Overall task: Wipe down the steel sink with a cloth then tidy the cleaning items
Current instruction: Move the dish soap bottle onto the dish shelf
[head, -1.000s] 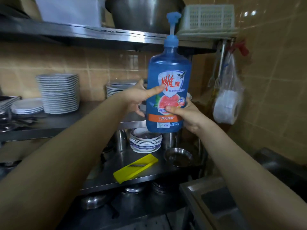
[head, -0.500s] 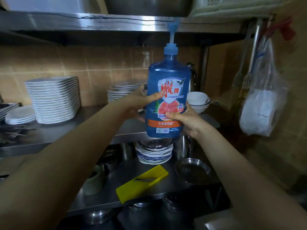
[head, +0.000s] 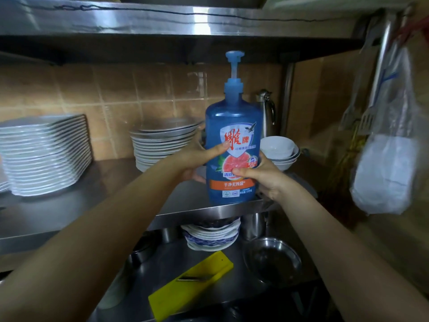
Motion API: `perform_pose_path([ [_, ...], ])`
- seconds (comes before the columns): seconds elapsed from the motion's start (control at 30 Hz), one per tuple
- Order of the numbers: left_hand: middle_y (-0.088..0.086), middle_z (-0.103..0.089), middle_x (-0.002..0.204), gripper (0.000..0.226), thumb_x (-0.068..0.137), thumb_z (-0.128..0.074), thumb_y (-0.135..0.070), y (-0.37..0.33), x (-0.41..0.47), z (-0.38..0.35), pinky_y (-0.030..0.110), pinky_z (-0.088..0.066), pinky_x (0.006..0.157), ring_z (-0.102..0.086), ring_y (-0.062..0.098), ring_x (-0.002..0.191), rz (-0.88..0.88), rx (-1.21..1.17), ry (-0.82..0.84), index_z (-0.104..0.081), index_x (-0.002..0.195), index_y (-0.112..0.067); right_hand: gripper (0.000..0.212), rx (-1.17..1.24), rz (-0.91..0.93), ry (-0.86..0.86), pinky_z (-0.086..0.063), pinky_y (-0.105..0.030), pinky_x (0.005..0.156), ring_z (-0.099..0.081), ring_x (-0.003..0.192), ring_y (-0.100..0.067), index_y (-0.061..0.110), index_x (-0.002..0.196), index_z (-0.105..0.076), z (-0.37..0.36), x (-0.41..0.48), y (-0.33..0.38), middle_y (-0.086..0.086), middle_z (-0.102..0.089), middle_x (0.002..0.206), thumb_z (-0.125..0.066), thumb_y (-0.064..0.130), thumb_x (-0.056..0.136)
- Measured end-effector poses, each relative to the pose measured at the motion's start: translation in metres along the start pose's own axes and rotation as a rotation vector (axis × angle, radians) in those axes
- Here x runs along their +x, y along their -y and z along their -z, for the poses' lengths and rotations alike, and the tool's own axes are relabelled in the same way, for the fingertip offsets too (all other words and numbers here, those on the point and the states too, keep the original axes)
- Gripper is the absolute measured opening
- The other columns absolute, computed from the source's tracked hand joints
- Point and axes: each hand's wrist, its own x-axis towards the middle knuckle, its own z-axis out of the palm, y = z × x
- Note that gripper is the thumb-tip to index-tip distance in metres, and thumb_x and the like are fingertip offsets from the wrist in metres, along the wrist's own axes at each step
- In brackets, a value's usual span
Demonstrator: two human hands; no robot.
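A blue dish-soap pump bottle (head: 233,126) with a grapefruit label stands upright at the front edge of the middle steel shelf (head: 97,196). Its base is level with the shelf lip; I cannot tell whether it rests on it. My left hand (head: 197,159) wraps its left side, thumb across the label. My right hand (head: 264,180) grips its lower right side. The sink and the cloth are out of view.
Stacks of white plates (head: 46,154) and grey plates (head: 162,142) sit on the same shelf, with white bowls (head: 278,149) and a steel kettle (head: 267,110) behind the bottle. Below lie patterned bowls (head: 211,238), a steel bowl (head: 274,259) and a yellow slicer (head: 192,289). A plastic bag (head: 390,159) hangs right.
Both hands have carried the bottle forward and down toward the middle shelf; its base now sits at the shelf's front edge. The view has closed in on the shelves, away from the sink.
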Motion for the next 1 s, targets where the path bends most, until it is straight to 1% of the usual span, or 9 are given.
perform_pose_path([
  [0.07,-0.020,-0.054,0.107,0.053,0.067,-0.072,-0.043,0.008,0.014,0.004,0.057,-0.052,0.077,-0.059,0.021,0.107,0.008,0.000,0.005,-0.040,0.109,-0.038,0.064,-0.032,-0.020,-0.009,-0.057,-0.025,0.062,-0.069,0.083,-0.011,0.017,0.124,-0.048,0.003,0.013,-0.008,-0.001,-0.069,0.101,-0.071,-0.009,0.071],
  [0.1,-0.020,-0.052,0.106,0.050,0.072,-0.070,-0.041,0.013,0.023,0.007,0.056,-0.052,0.077,-0.058,0.021,0.107,0.015,0.000,0.006,-0.038,0.110,-0.037,0.067,-0.043,-0.030,-0.015,-0.057,-0.028,0.065,-0.069,0.088,-0.013,0.017,0.127,-0.046,0.005,0.020,-0.013,-0.002,-0.068,0.105,-0.073,-0.007,0.070],
  [0.2,-0.010,-0.052,0.119,0.060,0.075,-0.070,-0.040,0.025,0.051,0.016,0.058,-0.050,0.080,-0.056,0.021,0.108,0.035,0.005,0.032,-0.032,0.121,-0.035,0.070,-0.063,-0.066,-0.034,-0.057,-0.035,0.072,-0.068,0.095,-0.018,0.018,0.129,-0.046,0.007,0.041,-0.027,-0.004,-0.069,0.109,-0.075,-0.003,0.069],
  [0.33,-0.006,-0.050,0.128,0.067,0.075,-0.070,-0.040,0.040,0.083,0.025,0.055,-0.051,0.079,-0.055,0.020,0.106,0.043,0.002,0.054,-0.030,0.128,-0.031,0.079,-0.074,-0.084,-0.040,-0.055,-0.042,0.082,-0.067,0.100,-0.022,0.017,0.130,-0.048,0.012,0.065,-0.041,-0.005,-0.069,0.111,-0.079,0.006,0.058],
  [0.5,-0.010,-0.048,0.113,0.070,0.074,-0.071,-0.040,0.060,0.114,0.028,0.050,-0.050,0.077,-0.053,0.016,0.100,0.049,-0.006,0.082,-0.028,0.127,-0.028,0.081,-0.129,-0.110,-0.007,-0.048,-0.052,0.093,-0.062,0.109,-0.027,0.019,0.130,-0.048,0.022,0.083,-0.057,-0.009,-0.065,0.118,-0.086,0.012,0.058],
  [0.63,-0.012,-0.050,0.117,0.080,0.066,-0.074,-0.046,0.070,0.122,0.027,0.057,-0.047,0.086,-0.054,0.017,0.108,0.048,-0.018,0.108,-0.028,0.130,-0.030,0.102,-0.120,-0.133,-0.009,-0.046,-0.055,0.094,-0.061,0.110,-0.030,0.018,0.131,-0.046,0.029,0.085,-0.069,-0.012,-0.064,0.120,-0.093,0.028,0.042],
  [0.73,-0.011,-0.052,0.121,0.079,0.062,-0.075,-0.047,0.078,0.123,0.025,0.060,-0.045,0.089,-0.056,0.019,0.112,0.041,-0.027,0.116,-0.031,0.124,-0.030,0.104,-0.133,-0.116,0.013,-0.048,-0.050,0.094,-0.061,0.110,-0.032,0.013,0.129,-0.048,0.032,0.083,-0.070,-0.015,-0.064,0.119,-0.094,0.031,0.038],
  [0.9,-0.028,-0.050,0.094,0.062,0.070,-0.074,-0.041,0.088,0.122,0.019,0.051,-0.049,0.085,-0.059,0.015,0.102,-0.029,-0.045,0.066,-0.031,0.115,-0.035,0.107,-0.167,-0.084,0.004,-0.054,-0.034,0.086,-0.063,0.107,-0.025,0.012,0.127,-0.050,0.036,0.081,-0.072,-0.009,-0.067,0.115,-0.094,0.034,0.032],
  [1.0,-0.031,-0.048,0.091,0.063,0.072,-0.072,-0.037,0.093,0.121,0.019,0.036,-0.052,0.068,-0.060,0.008,0.094,-0.055,-0.028,0.066,-0.030,0.119,-0.034,0.103,-0.186,-0.070,0.002,-0.053,-0.031,0.086,-0.063,0.108,-0.021,0.019,0.125,-0.051,0.038,0.082,-0.075,-0.004,-0.067,0.115,-0.093,0.038,0.033],
])
